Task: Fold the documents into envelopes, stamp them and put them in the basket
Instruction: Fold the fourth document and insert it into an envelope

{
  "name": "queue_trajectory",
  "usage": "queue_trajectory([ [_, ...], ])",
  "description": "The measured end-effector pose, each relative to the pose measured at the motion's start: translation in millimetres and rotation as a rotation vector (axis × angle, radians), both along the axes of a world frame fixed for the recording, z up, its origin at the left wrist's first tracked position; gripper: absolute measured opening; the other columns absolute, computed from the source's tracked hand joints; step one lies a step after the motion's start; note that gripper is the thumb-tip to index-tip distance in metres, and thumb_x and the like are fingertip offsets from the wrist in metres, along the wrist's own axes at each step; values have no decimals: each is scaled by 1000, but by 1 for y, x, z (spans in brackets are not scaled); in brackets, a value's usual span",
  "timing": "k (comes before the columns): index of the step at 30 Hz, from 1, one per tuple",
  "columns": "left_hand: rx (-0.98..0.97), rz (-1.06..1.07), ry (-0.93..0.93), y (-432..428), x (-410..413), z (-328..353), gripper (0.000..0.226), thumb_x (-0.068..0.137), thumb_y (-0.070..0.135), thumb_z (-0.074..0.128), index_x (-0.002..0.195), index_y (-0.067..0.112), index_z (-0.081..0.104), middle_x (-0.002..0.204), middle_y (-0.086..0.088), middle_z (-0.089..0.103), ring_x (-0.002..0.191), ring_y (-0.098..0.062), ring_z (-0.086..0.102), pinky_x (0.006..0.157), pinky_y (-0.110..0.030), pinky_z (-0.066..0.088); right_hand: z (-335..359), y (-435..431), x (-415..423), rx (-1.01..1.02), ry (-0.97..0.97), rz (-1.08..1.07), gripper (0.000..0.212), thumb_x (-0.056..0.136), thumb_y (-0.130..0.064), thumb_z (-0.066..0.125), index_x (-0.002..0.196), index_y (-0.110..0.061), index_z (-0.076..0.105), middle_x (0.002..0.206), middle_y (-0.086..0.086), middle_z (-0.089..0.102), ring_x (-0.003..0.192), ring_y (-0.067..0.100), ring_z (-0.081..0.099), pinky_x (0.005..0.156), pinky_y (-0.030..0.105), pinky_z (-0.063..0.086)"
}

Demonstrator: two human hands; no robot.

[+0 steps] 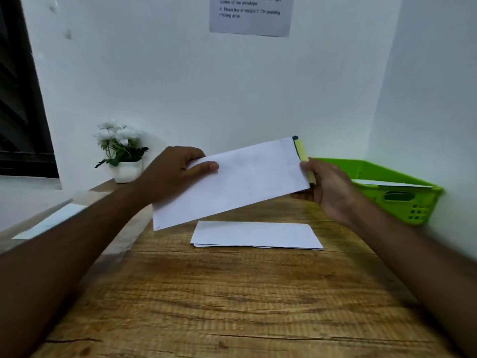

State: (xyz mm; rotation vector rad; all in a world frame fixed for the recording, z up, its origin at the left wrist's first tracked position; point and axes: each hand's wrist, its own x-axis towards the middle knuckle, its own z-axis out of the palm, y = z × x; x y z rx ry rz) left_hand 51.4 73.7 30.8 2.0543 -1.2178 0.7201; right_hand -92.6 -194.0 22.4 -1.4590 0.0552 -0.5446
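I hold a white envelope (237, 182) tilted in the air above the wooden table (232, 293). My left hand (173, 174) grips its left end, thumb on the front face. My right hand (327, 187) pinches its right end, where a yellow strip with a dark edge (302, 153) shows. A folded white document (255, 235) lies flat on the table just below the envelope. The green basket (387, 187) stands at the right against the wall, with a white envelope (387, 183) inside it.
A small white pot of white flowers (121, 153) sits at the back left of the table. An instruction sheet (251, 15) hangs on the wall ahead. Pale sheets (51, 220) lie blurred at the left edge. Walls close in behind and to the right.
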Motion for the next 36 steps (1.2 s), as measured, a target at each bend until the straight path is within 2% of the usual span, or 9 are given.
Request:
queue_trajectory([
  [8,69,3,-15,15,7,1,75,73,84,41,59,10,44,51,2,38,48,-11,41,49,-27,27,-5,13,-6,-140,2,129,27,98,-15,45,101,-15,72,91,9,67,74,22,62,55,30,56],
  [12,142,22,-61,15,12,-2,79,72,86,36,59,8,39,51,3,34,51,-12,40,50,-26,26,-3,6,-8,-138,8,240,21,85,-24,65,102,-16,74,93,5,72,75,18,66,58,30,57],
  [15,141,16,-79,13,13,-4,82,71,89,33,60,8,44,51,-1,40,56,-13,44,52,-23,30,-8,8,-10,-251,73,240,47,56,-48,88,89,-16,78,83,6,71,68,17,64,53,27,49],
  [18,134,42,-76,8,8,-6,68,69,88,34,60,22,48,54,4,46,58,-8,47,51,-19,30,-15,11,-5,-304,86,160,50,56,-32,88,95,-5,73,97,21,72,84,31,63,69,43,44],
  [20,154,105,-65,2,-1,-6,54,66,85,37,69,33,51,65,13,53,63,-4,51,57,-18,31,-15,14,-4,-311,81,100,35,71,-14,78,103,-1,71,106,27,70,87,34,63,73,49,42],
  [22,202,140,-129,-6,-9,-10,70,64,85,39,101,30,59,95,12,63,85,-11,58,74,-27,41,-16,15,-4,-318,74,52,25,80,-3,73,105,1,70,102,27,71,82,32,64,67,42,46],
  [27,313,70,-268,-32,-40,-28,128,48,91,55,149,23,15,148,5,32,137,-12,28,116,-46,11,-17,21,-4,-294,51,0,21,84,-3,69,104,0,70,89,15,73,67,21,65,49,21,45],
  [30,339,135,-330,-47,-48,-35,130,53,85,60,152,19,6,151,-1,27,141,-17,21,117,-53,0,-17,24,-5,-225,48,30,17,84,-4,69,101,-4,72,85,11,74,64,17,67,47,20,46],
  [36,240,184,-469,-48,-53,-32,113,58,74,60,147,12,27,136,-3,45,129,-22,41,115,-56,11,-17,27,-5,-241,72,-28,15,83,4,67,93,-6,73,84,15,73,62,22,65,45,25,46],
])
